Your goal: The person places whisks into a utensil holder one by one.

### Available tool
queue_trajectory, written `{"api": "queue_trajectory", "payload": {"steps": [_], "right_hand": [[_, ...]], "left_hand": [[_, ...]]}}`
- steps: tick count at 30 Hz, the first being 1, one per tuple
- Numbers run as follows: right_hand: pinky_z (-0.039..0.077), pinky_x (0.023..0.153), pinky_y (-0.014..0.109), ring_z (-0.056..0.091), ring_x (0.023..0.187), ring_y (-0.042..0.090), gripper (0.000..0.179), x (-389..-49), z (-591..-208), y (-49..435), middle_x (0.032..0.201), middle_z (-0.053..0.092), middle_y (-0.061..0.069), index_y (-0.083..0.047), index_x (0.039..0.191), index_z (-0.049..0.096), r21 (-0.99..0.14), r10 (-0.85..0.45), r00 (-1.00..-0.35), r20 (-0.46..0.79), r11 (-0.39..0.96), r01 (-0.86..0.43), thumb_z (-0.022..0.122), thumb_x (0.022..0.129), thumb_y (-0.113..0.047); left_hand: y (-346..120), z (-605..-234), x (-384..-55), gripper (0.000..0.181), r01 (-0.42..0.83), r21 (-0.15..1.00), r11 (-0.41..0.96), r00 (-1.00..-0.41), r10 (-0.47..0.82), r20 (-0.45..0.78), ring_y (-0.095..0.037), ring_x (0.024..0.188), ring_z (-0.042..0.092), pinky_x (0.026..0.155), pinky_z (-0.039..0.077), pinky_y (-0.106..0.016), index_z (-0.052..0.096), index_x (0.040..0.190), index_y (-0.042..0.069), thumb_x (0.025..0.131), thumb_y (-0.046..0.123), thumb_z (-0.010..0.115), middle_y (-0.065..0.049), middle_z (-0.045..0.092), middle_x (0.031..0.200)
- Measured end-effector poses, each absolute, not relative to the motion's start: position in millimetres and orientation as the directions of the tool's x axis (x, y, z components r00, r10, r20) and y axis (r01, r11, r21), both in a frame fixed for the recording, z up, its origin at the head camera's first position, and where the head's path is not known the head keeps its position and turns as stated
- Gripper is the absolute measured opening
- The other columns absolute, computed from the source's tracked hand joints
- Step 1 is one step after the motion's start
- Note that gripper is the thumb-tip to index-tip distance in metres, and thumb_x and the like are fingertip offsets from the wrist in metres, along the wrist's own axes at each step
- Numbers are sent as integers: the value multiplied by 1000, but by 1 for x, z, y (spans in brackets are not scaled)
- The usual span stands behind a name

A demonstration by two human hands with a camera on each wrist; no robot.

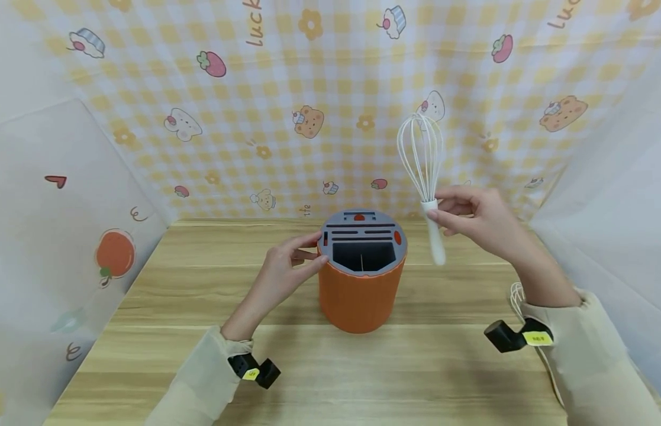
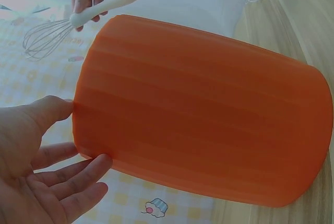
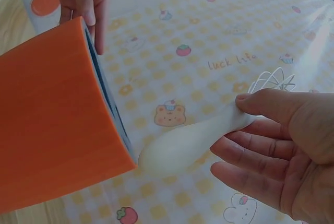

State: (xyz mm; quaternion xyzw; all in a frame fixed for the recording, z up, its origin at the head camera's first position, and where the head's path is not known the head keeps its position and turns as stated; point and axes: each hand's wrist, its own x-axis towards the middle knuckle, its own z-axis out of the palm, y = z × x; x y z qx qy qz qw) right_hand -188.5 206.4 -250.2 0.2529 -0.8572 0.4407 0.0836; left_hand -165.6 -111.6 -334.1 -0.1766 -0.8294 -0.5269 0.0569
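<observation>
A white whisk [image 1: 429, 216] is pinched between the thumb and fingers of my right hand [image 1: 476, 216], just below its wires. It hangs in the air with wires up and handle down, to the right of an orange utensil holder [image 1: 359, 302]. In the right wrist view, the handle end [image 3: 172, 153] appears near the holder's rim. My left hand [image 1: 287, 260] touches the left side of the holder's rim with thumb and fingertips, its fingers relaxed. The holder stands upright; its grey slotted top [image 1: 362, 236] has a large dark opening at the front.
White wire loops [image 1: 516, 296] lie on the wooden table [image 1: 186, 296] at the right, partly hidden by my right forearm. A yellow checked cloth [image 1: 346, 89] hangs behind the table, with pale side sheets at left and right.
</observation>
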Motion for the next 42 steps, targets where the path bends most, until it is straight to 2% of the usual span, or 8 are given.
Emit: {"api": "queue_trajectory", "payload": {"steps": [10, 15, 28, 33, 38, 42], "right_hand": [[54, 58, 28, 65, 68, 7, 31, -193, -240, 189, 84, 66, 18, 7, 111, 60, -719, -368, -864, 344, 488, -494, 65, 85, -7], [54, 58, 27, 65, 68, 10, 32, -197, -236, 181, 85, 66, 19, 8, 112, 59, -716, -388, -854, 347, 478, -509, 65, 85, -7], [55, 57, 30, 65, 68, 10, 33, -205, -221, 159, 88, 66, 19, 7, 113, 60, -733, -414, -832, 370, 420, -535, 66, 85, -9], [55, 56, 30, 66, 68, 12, 31, -208, -221, 152, 87, 66, 19, 6, 110, 61, -733, -414, -823, 389, 402, -548, 67, 84, -10], [55, 59, 32, 66, 72, 13, 33, -211, -220, 144, 89, 66, 16, 5, 112, 60, -770, -421, -834, 356, 374, -517, 66, 85, -12], [55, 60, 32, 66, 74, 19, 33, -213, -221, 137, 89, 66, 16, 6, 112, 59, -792, -440, -832, 339, 344, -505, 66, 85, -12]], "left_hand": [[-112, -335, -165, 45, 350, 860, 373, -932, 230, 279, -20, 89, 65, 74, 53, -37, 56, 126, 8, 83, 18, 69, -11, 59, 117], [-112, -336, -166, 46, 359, 856, 373, -929, 234, 288, -20, 89, 65, 74, 53, -36, 56, 126, 8, 83, 18, 69, -11, 60, 117], [-113, -336, -166, 46, 372, 846, 381, -924, 237, 300, -18, 89, 65, 77, 53, -34, 56, 126, 8, 83, 20, 69, -11, 59, 117], [-112, -336, -167, 46, 382, 839, 388, -921, 234, 311, -17, 88, 65, 81, 51, -36, 57, 126, 8, 83, 19, 69, -10, 60, 116], [-111, -336, -167, 45, 373, 848, 376, -924, 233, 303, -18, 88, 65, 81, 51, -37, 57, 125, 7, 83, 18, 69, -10, 60, 116], [-112, -337, -166, 45, 364, 852, 377, -928, 227, 296, -17, 88, 65, 81, 51, -37, 57, 125, 8, 83, 18, 69, -10, 61, 116]]}}
